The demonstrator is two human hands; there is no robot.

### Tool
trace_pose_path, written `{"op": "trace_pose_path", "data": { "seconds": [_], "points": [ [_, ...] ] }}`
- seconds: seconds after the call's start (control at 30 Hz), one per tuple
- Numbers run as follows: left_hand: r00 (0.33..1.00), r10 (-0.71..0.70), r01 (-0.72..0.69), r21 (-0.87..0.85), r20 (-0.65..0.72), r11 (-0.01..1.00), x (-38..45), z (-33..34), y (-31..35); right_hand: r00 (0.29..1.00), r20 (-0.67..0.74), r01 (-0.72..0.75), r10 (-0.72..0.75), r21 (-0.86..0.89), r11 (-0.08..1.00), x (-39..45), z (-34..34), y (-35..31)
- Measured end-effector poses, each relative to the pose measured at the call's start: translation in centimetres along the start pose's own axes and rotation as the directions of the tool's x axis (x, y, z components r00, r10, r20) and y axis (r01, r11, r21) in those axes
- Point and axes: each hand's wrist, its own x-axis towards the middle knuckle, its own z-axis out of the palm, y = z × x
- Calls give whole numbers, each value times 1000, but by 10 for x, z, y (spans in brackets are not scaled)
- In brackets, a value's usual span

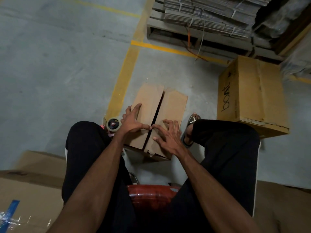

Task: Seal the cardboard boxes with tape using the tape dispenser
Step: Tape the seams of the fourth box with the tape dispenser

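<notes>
One small cardboard box (158,118) at frame centre on floor (58,64), two top flaps closed, dark seam gap between them. One tape dispenser (113,126) at 9 o'clock of box, just beside it, on floor. One large printed carton (249,96) at 2 o'clock. One pallet of flat cardboard bundles (210,17) at 12–1 o'clock. One taped carton (28,195) at 8 o'clock. Left hand (133,121): fingers spread flat on left flap, thumb reaching seam. Right hand (168,137): fingers spread, pressing right flap, forefinger meeting left thumb at seam. Neither hand holds anything.
</notes>
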Motion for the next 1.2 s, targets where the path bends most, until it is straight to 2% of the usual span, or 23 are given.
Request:
{"op": "trace_pose_path", "data": {
  "seconds": [0.23,0.4,0.57,0.67,0.7,0.77,0.83,0.93,1.07,1.2],
  "points": [
    [1000,-7,7,-7,5,1000,1,0,-1,1000,2,26,-26,68,997,-7,-2,1],
    [999,37,-37,131,5,991,-3,3,-1,1000,-9,31,-30,71,997,-10,-2,0],
    [1000,26,-26,199,2,980,-5,5,1,998,-51,29,-25,86,996,-10,-5,0],
    [1000,-16,21,298,-21,954,-9,13,4,992,-112,-50,64,126,991,-7,-2,0],
    [998,-50,55,308,-26,950,-11,16,8,988,-119,-89,102,113,990,-4,-1,0],
    [993,-110,117,309,-41,944,-12,20,15,990,-63,-127,125,-23,992,2,0,2],
    [991,-123,136,304,-61,943,-11,22,17,995,29,-92,98,-174,980,7,1,3],
    [993,-87,106,305,-74,947,-6,24,13,993,51,-102,110,-128,987,11,2,2],
    [998,-29,44,358,-48,933,5,18,18,988,-42,-152,150,-59,987,19,5,0],
    [994,96,-106,445,45,889,38,0,34,970,-112,-215,215,14,976,20,2,-3]
  ]
}}
